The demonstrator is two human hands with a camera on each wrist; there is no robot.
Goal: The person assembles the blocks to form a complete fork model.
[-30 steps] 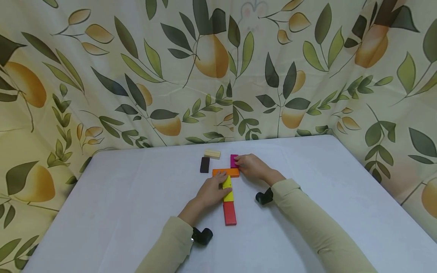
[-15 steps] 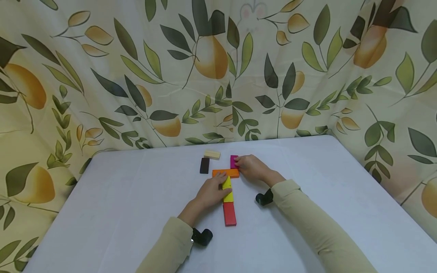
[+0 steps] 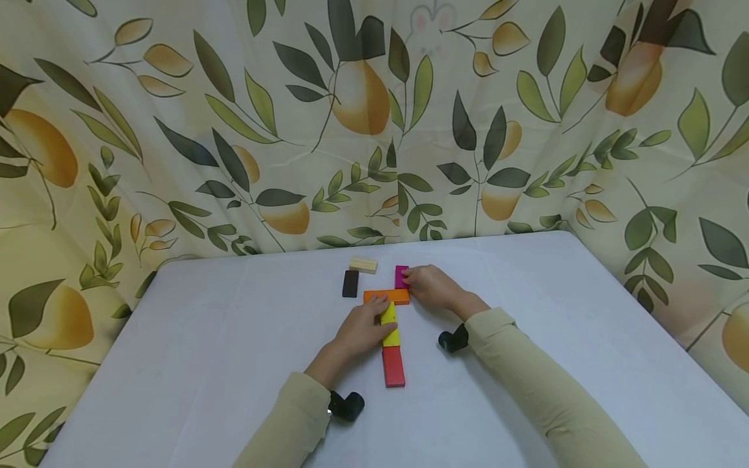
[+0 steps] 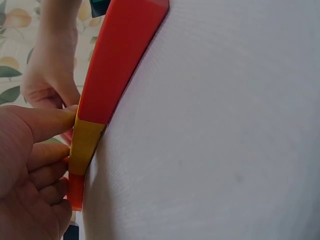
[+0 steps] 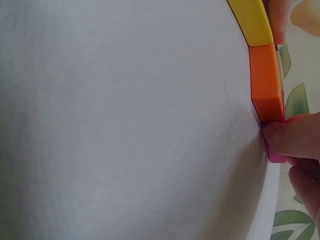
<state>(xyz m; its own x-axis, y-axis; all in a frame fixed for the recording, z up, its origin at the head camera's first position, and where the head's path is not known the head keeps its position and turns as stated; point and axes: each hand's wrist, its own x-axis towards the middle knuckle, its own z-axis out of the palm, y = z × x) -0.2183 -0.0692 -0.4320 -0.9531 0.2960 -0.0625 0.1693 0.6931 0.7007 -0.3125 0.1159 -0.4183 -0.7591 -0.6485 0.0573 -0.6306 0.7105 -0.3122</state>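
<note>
My right hand (image 3: 433, 286) pinches the magenta block (image 3: 400, 277), which stands against the far side of an orange block (image 3: 400, 297), at its right end. In the right wrist view the thumb (image 5: 290, 136) presses the magenta block's side. My left hand (image 3: 358, 326) rests over the yellow block (image 3: 391, 337), its thumb lying across the top. Other fingertips of that hand reach the orange block. A red block (image 3: 394, 367) extends the yellow one toward me, end to end. Orange lies crosswise at the yellow block's far end.
A black block (image 3: 350, 284) and a cream block (image 3: 364, 264) lie farther back, left of the orange one. All sit on a white-covered table (image 3: 234, 338). A leaf-and-fruit patterned curtain (image 3: 363, 162) rises behind it. Dark wrist cameras (image 3: 348, 406) hang under both sleeves.
</note>
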